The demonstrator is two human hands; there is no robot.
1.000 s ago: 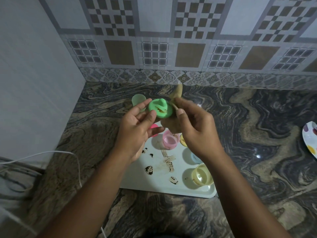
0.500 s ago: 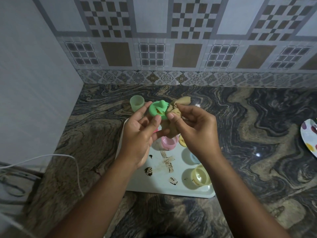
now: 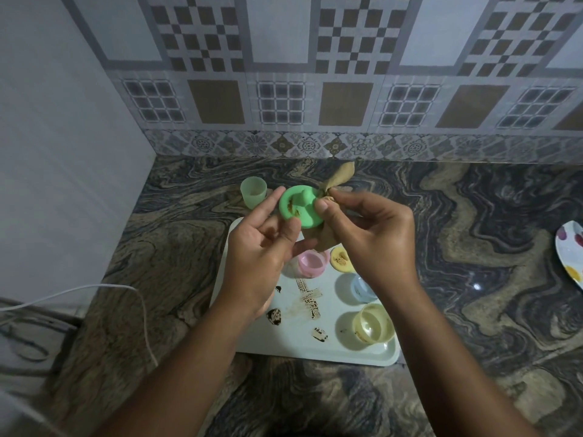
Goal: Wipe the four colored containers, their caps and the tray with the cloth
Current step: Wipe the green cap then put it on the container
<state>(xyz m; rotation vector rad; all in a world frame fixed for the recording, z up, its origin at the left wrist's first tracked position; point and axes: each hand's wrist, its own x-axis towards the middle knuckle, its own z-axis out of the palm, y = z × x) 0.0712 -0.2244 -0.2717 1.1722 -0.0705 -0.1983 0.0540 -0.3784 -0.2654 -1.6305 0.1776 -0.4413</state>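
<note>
My left hand (image 3: 257, 247) holds a green cap (image 3: 299, 208) by its rim above the tray; brown smears show on the cap's face. My right hand (image 3: 369, 238) pinches a tan cloth (image 3: 339, 179) against the cap's right edge. The green container (image 3: 253, 192) stands on the counter behind the tray. On the white tray (image 3: 293, 342) sit a pink container (image 3: 310, 263), a yellow cap (image 3: 341, 259), a blue container (image 3: 362, 288) and a yellow container (image 3: 373, 323). Brown stains mark the tray's middle.
A tiled wall runs along the back and a plain wall stands at the left. A white cable (image 3: 138, 310) loops over the counter's left edge. A spotted plate (image 3: 571, 253) lies at the far right of the marble counter (image 3: 489, 247).
Both hands stayed above the tray's far end with the cap. The cloth shifted from behind the cap to its right edge, and one end now sticks upward.
</note>
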